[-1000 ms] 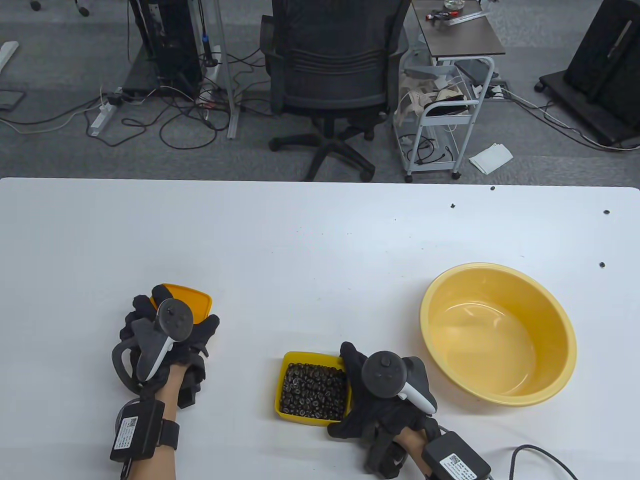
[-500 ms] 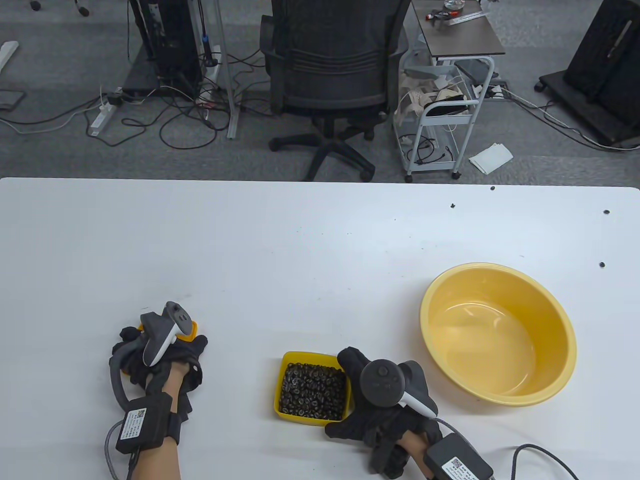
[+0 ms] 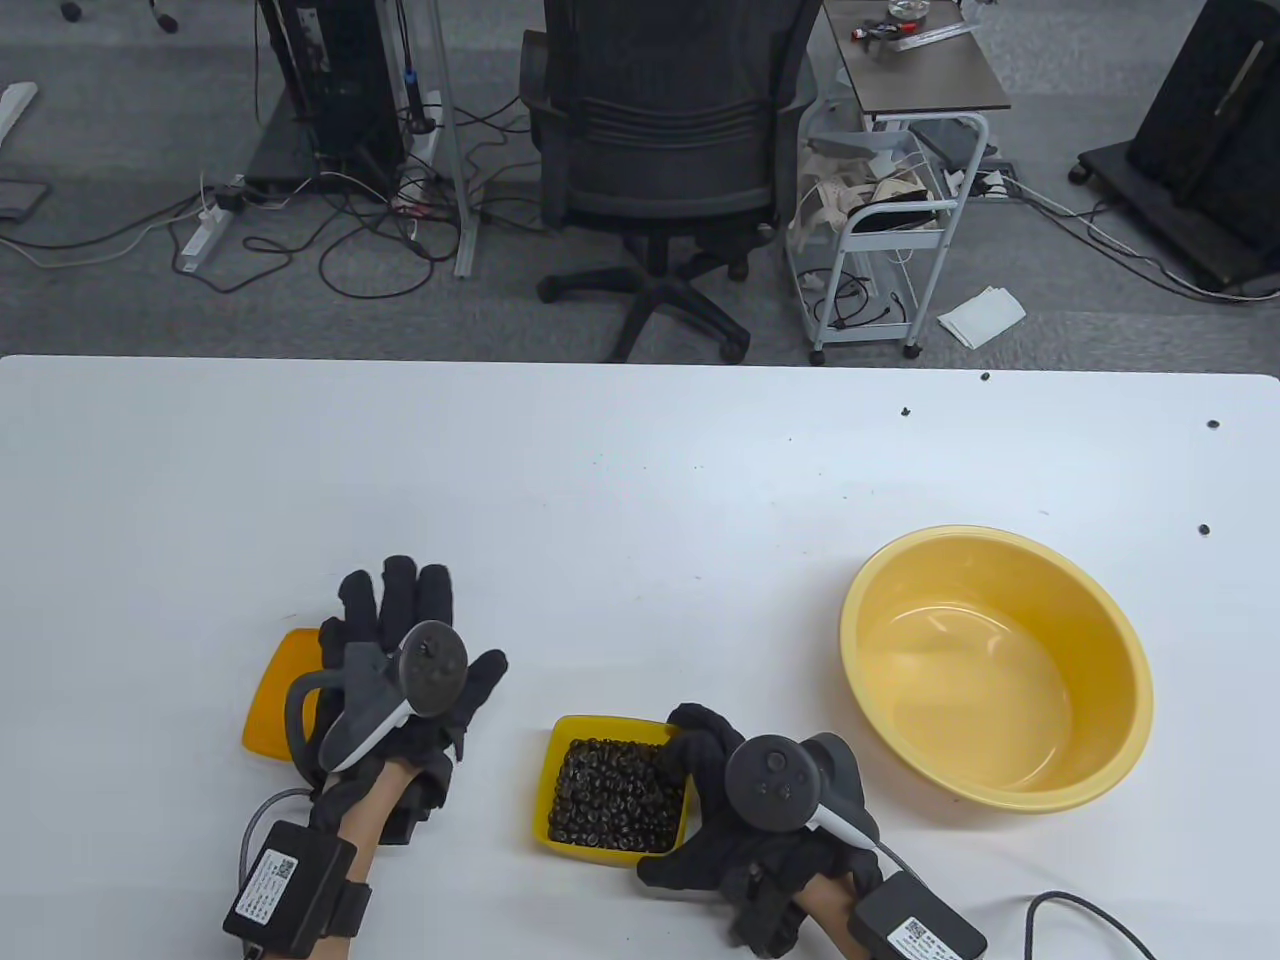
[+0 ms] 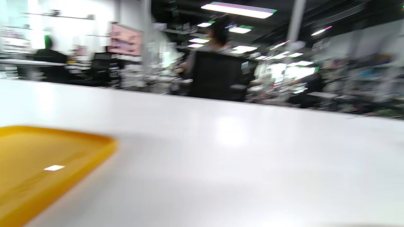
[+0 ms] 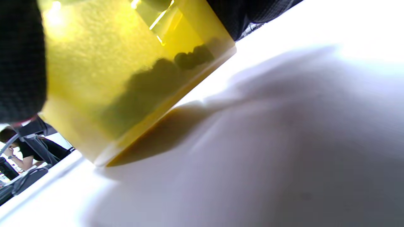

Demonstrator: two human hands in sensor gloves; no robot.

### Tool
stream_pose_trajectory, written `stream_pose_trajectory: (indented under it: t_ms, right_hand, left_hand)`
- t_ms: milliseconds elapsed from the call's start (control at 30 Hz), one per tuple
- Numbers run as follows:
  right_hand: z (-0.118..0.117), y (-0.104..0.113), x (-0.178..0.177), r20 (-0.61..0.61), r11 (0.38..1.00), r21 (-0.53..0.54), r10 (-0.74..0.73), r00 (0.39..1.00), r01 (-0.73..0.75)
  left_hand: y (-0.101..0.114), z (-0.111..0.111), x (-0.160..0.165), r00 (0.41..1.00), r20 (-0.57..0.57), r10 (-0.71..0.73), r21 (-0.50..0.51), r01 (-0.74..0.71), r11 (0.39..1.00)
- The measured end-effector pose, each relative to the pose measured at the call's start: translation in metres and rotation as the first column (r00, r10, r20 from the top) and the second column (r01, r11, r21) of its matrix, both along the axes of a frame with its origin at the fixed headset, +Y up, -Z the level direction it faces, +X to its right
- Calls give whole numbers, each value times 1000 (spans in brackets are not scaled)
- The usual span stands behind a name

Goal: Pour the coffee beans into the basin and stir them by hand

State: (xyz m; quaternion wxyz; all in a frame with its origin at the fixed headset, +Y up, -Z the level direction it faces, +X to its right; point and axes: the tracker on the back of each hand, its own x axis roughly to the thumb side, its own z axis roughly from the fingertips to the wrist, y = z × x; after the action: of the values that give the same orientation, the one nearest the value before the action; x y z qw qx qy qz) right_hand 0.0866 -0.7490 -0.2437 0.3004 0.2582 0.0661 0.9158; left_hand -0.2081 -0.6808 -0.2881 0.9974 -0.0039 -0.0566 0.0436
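Note:
A yellow box of coffee beans (image 3: 612, 792) stands near the table's front edge. My right hand (image 3: 700, 765) grips its right wall, fingers curled over the rim. In the right wrist view the box (image 5: 126, 78) is tilted, one bottom edge on the table, with dark beans showing through its wall and a gloved finger (image 5: 19, 63) on it. The empty yellow basin (image 3: 1110, 740) sits to the right of that hand. My left hand (image 3: 420, 640) is open with fingers spread, beside an orange lid (image 3: 270, 700) lying flat on the table. The lid (image 4: 47, 164) also fills the left wrist view's lower left.
The white table (image 3: 620, 500) stretches bare behind the hands. A cable (image 3: 1080, 910) trails from my right wrist along the front edge. Beyond the far edge stand an office chair (image 3: 660, 150) and a small cart (image 3: 890, 200).
My left hand has laid the orange lid on the table, let go and spread its fingers. My right hand has drawn the bean box slightly nearer and tipped it.

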Motion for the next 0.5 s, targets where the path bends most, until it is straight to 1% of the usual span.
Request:
stream_pose_trajectory:
  t_ms: [33,67,100,167,233,267,300,400,467,500]
  right_hand:
    - [1,4,0,-2,1000,9,-16,1000,16]
    - [3,8,-1,1,999,22,-40,999,40]
    - [3,12,-1,4,998,36,-52,999,52]
    - [6,28,2,23,989,99,-108,994,105]
    - [8,45,7,66,978,155,-150,987,138]
    - [8,52,9,78,973,185,-157,985,140]
    - [9,64,15,114,964,230,-166,980,136]
    - [10,96,34,225,945,313,-176,958,100]
    - [9,117,50,296,935,348,-180,938,70]
    - [8,130,61,337,927,374,-159,928,23]
  left_hand:
    - [6,9,6,998,56,20,14,-20,1000]
    - [10,18,10,996,89,24,35,-27,999]
    - [12,23,12,993,113,24,47,-30,998]
    - [13,38,14,989,149,11,90,-24,996]
    - [11,44,14,985,170,-1,95,-16,995]
    - [11,45,13,986,168,1,85,-15,996]
    - [10,46,11,986,164,9,64,-20,998]
    - [7,46,7,987,159,19,30,-24,999]
    - [5,46,6,989,151,7,21,-10,1000]
    - [4,45,6,989,148,-7,17,5,1000]
